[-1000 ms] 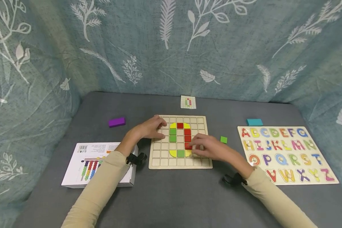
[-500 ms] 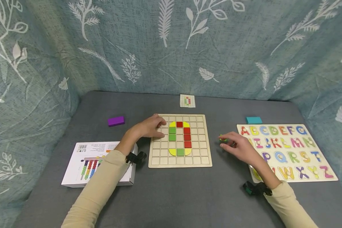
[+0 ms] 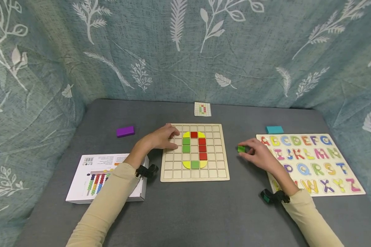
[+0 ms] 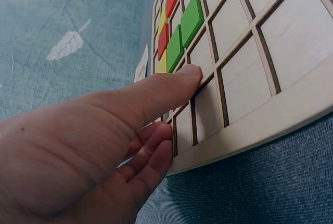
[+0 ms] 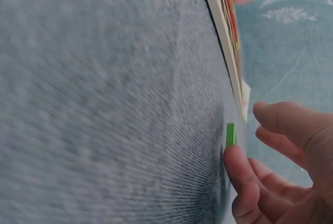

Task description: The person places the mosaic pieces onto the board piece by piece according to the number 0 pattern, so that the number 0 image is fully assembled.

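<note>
A square wooden grid board [image 3: 214, 174] lies mid-table, bearing a ring of red tiles [image 3: 202, 148], green tiles [image 3: 186, 149] and rounded yellow tiles [image 3: 187, 165]. My left hand [image 3: 161, 138] rests at its left side; in the left wrist view the thumb [image 4: 184, 78] lies over the grid while other fingers [image 4: 156, 154] are at the edge. Right of the board, my right hand [image 3: 257, 154] reaches to a loose green tile [image 3: 241, 149] on the table. Finger and thumb are spread on either side of it; in the right wrist view one fingertip [image 5: 235, 154] is right at the tile.
A small pattern card [image 3: 202, 109] lies behind the board. An alphabet puzzle [image 3: 315, 161] is at right, with a turquoise block [image 3: 274, 130] behind it. At left are a white box [image 3: 89, 185] and a purple block [image 3: 125, 131]. A patterned curtain [image 3: 173, 68] hangs at the back.
My right hand has left the red tile at the board's right column and moved right to the loose green tile. My left hand has stayed at the board's left side.
</note>
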Motion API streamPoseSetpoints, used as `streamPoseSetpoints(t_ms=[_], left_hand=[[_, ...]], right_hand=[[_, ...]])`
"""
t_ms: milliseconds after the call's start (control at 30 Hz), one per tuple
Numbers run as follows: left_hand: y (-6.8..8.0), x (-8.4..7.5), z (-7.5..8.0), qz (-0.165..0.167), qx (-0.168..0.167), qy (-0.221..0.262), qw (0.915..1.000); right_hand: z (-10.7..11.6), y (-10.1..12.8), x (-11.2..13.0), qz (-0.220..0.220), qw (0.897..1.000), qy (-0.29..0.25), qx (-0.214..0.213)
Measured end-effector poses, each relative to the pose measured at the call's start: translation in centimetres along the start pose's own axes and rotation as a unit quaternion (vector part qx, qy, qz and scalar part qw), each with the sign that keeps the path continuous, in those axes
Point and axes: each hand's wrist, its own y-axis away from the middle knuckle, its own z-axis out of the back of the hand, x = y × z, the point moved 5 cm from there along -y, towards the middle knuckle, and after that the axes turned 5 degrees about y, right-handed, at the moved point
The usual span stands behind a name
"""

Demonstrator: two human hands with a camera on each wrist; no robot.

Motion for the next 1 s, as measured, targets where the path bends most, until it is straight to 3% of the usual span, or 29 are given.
streamPoseSetpoints(t_ms=[267,667,1000], left_hand=[[0.0,0.0,0.0,0.010,0.004,0.002,0.9999],[0.1,0.0,0.1,0.012,0.008,0.014,0.9998],[0.0,0.1,0.2,0.009,0.007,0.011,0.9999]], right_hand=[[0.2,-0.6,-0.4,-0.010,1.000,-0.004,0.024],[0.0,-1.2,-0.1,-0.019,0.991,-0.003,0.133],[0.0,-1.4,-0.2,-0.010,0.993,-0.005,0.121]])
